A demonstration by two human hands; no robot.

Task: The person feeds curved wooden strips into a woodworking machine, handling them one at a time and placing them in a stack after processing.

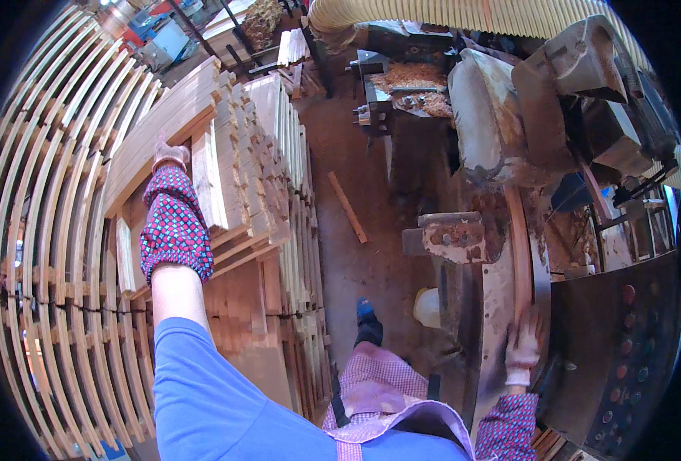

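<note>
My left hand [170,156], in a patterned sleeve guard, reaches to the top of a stack of pale wooden strips [233,165]. Its thumb lies over the near edge of an upper wooden strip [160,127], and its other fingers appear curled at that edge, partly hidden. On the right, my gloved right hand [522,347] lies with fingers stretched forward at the near end of a long reddish wooden strip [518,253]. Motion blurs those fingertips. The strip runs along a metal machine bed [496,323] and passes under the woodworking machine's head [490,115].
Slatted wood stacks [48,230] rise on the far left. A loose wooden stick [346,207] lies on the floor between stack and machine. Wood shavings [413,77] cover a machine ledge below a ribbed yellow hose [432,14]. A panel with several buttons [624,346] stands at right.
</note>
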